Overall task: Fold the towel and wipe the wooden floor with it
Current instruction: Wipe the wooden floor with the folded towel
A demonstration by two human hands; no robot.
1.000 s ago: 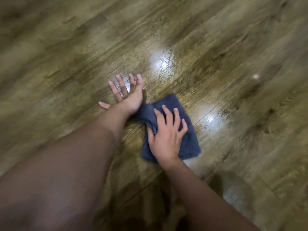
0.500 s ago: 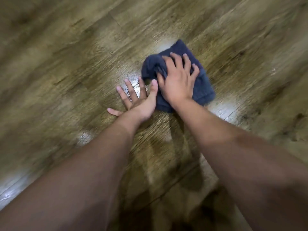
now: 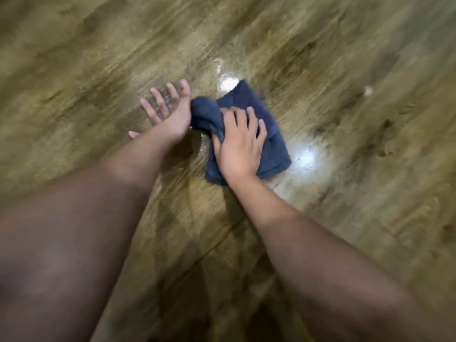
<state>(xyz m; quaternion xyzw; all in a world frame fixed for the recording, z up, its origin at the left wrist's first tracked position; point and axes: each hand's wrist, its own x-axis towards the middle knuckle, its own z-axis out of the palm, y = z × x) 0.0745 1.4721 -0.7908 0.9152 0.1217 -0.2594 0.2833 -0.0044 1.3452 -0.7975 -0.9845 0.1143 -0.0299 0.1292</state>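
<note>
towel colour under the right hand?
Dark navy blue, plain with no pattern: the towel, folded on the wooden floor. Head view, the only one.

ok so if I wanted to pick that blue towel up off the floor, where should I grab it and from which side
Probably the bunched ridge at the blue towel's left end, coming from above. There the cloth stands up in a hump beside the right hand, so fingers could close round it; the rest lies flat on the wooden floor, offering little to pinch.
</note>
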